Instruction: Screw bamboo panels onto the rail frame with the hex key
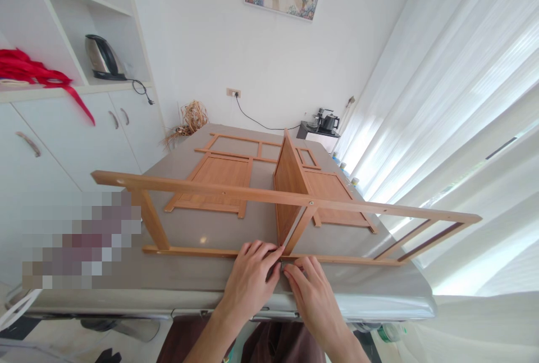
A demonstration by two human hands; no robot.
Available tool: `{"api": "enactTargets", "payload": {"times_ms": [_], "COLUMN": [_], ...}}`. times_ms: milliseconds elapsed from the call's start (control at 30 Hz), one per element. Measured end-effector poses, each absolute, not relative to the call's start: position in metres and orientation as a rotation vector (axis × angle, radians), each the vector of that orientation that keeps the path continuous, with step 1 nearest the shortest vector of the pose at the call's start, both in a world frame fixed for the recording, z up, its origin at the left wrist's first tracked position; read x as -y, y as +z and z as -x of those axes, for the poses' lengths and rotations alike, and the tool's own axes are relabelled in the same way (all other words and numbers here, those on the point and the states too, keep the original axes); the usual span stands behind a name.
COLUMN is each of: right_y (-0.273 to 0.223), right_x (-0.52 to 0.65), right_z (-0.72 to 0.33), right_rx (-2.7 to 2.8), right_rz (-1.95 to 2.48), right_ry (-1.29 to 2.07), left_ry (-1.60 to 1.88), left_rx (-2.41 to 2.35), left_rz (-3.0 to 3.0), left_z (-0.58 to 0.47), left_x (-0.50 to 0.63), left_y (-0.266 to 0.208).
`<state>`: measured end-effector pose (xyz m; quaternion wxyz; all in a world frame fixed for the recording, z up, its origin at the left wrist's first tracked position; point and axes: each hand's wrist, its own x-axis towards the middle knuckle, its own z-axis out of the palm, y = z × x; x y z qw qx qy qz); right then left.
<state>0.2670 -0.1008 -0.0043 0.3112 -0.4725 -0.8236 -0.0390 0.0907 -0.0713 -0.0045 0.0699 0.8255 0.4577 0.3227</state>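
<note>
A ladder-like wooden frame (pixel 202 186) stands on its long edge across the near side of the table. Behind it, a wooden panel (pixel 290 175) rises upright and meets the frame near its middle. My left hand (pixel 252 276) is closed around the frame's lower rail at that joint, index finger against the wood and thumb lower down. Just right of it, my right hand (pixel 314 287) pinches thumb and fingers together at a small, thin metal screw (pixel 282 265) by the rail. The fingertips partly hide this piece. A screw head (pixel 311 203) shows in the upper rail.
Two more panelled wooden frames, one at left (pixel 219 180) and one at right (pixel 337 197), lie flat on the grey table (pixel 202 284). A kettle (pixel 103 57) stands on the left shelf. White curtains (pixel 475 127) hang at right; a blurred patch covers the near left.
</note>
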Motion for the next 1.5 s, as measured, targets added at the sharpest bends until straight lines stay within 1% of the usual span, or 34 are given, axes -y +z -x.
{"api": "enactTargets", "payload": {"times_ms": [233,567,1000,1300,1500], "right_y": [-0.004,-0.013,-0.020,-0.025,-0.020], "right_x": [0.100,0.101,0.104,0.104,0.106], "right_z": [-0.264,-0.267,-0.259,-0.266,-0.273], "right_rx": [2.129,2.112,1.970,2.041,2.110], "right_rz": [1.253,1.239,1.340,1.292,1.290], "right_ry": [-0.121,-0.048,-0.010,0.036,-0.018], "left_ry": [0.975,0.973,0.944,0.932,0.915], "left_rx": [-1.379,-1.388,-1.377,-1.386,-1.385], "left_rz": [-2.489,-2.483,-2.463,-2.471,-2.480], "left_z": [-0.090,-0.091,-0.089,-0.090,-0.090], "left_x": [0.072,0.071,0.071,0.071,0.070], "left_y": [-0.003,-0.005,-0.006,-0.005,-0.006]}}
